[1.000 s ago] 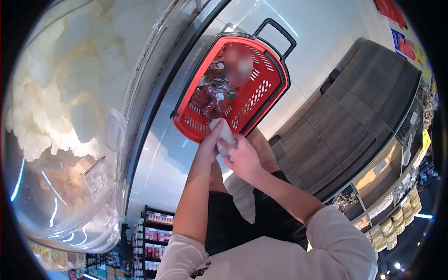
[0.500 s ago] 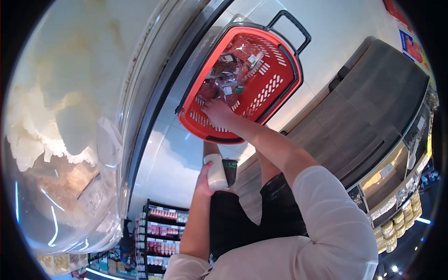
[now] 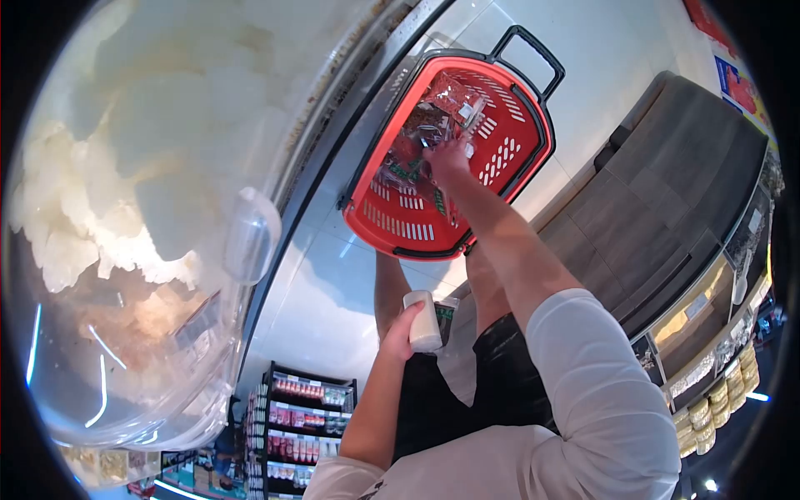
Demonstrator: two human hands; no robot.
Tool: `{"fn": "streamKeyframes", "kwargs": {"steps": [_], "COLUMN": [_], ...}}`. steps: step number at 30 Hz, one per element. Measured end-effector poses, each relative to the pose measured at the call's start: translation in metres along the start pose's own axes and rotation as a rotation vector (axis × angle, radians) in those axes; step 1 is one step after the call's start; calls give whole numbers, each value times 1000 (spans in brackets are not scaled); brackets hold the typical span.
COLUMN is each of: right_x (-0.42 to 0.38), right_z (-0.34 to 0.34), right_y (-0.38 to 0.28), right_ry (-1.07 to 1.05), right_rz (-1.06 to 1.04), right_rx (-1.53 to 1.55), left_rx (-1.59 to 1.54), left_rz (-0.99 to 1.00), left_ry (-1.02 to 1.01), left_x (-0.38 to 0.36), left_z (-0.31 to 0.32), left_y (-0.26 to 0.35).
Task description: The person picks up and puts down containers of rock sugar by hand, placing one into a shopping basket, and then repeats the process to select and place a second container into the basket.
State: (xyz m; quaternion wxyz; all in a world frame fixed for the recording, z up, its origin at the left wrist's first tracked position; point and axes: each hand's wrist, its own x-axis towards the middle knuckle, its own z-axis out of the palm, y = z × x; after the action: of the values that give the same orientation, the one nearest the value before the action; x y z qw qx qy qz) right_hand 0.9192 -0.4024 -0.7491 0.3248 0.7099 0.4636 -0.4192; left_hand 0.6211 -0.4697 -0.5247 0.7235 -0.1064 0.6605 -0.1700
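My left hand [image 3: 402, 332] is closed around a white cylindrical container [image 3: 424, 321], held low in front of my legs. Right beside that container is a clear cup with dark contents and a green label [image 3: 447, 317]; whether my fingers also hold it is hidden. My right hand [image 3: 450, 158] reaches into a red shopping basket [image 3: 360, 218], its fingers curled at the clear plastic packages [image 3: 406, 150] inside. Its fingertips are partly hidden among them. A package of red food [image 3: 451, 93] lies farther up in the basket.
A black handle [image 3: 554, 60] sticks out from the basket's far side. On the left stands a large clear-fronted display case [image 3: 250, 237]. A grey wood-look counter [image 3: 667, 183] is on the right, and a stocked black shelf [image 3: 308, 417] is at lower left.
My right hand has moved up and right, deeper among the packages, and they have shifted. My left hand and its container have moved right and slightly down in view.
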Motion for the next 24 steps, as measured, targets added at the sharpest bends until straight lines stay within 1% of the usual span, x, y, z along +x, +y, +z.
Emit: {"fn": "streamKeyframes", "kwargs": {"steps": [3, 5, 6, 7, 9, 10, 11, 13, 14, 15, 16, 17, 18, 19, 21, 22, 24], "right_x": [6, 6, 7, 8, 10, 15, 15, 26, 40, 36, 35, 44, 46, 43, 45, 42, 39], "right_z": [-7, -13, -9, -4, -3, -3, 0, 4, 13, 15, 11, -2, -9, -11, -24, -22, -25], "right_y": [38, 57, 57, 58, 52, 45, 32, 13, 0, -11, -16, -10, -9, -9, 6, 10, 21], "right_ry": [4, 63, 213, 208, 414, 409, 406, 584, 570, 558, 453, 376, 257, 248, 87, 89, -13], "right_rz": [43, 119, 125, 128, -90, -167, -170, -213, -122, -124, -16, 88, 98, 95, 2, 8, -20], "right_rx": [30, 114, 99, 99, 229, 139, 147, 339, 494, 516, 536, 538, 611, 621, 500, 499, 479], "left_rx": [-43, -183, -229, -229, -332, -331, -324, -334, -290, -245, -222, -223, -193, -169, -154, -142, -112], "left_rz": [10, 42, 45, 40, 59, 57, 44, 55, 21, -13, -38, 11, 17, 7, -8, -28, 12], "left_ry": [-45, -105, -87, -86, -52, -44, -13, 7, -33, -69, -41, -31, -44, -42, -34, -30, -53], "left_x": [-4, -5, -5, -5, -8, -6, -4, 18, 19, 17, 13, 8, 12, 6, 5, 5, 6], "left_z": [-10, -18, -18, -17, -17, -24, -36, -38, -43, -49, -42, -32, -29, -31, -31, -29, -27], "left_y": [7, 9, 12, 12, 13, 9, 0, -7, -9, -12, -8, -6, 0, -3, 0, 0, -1]}}
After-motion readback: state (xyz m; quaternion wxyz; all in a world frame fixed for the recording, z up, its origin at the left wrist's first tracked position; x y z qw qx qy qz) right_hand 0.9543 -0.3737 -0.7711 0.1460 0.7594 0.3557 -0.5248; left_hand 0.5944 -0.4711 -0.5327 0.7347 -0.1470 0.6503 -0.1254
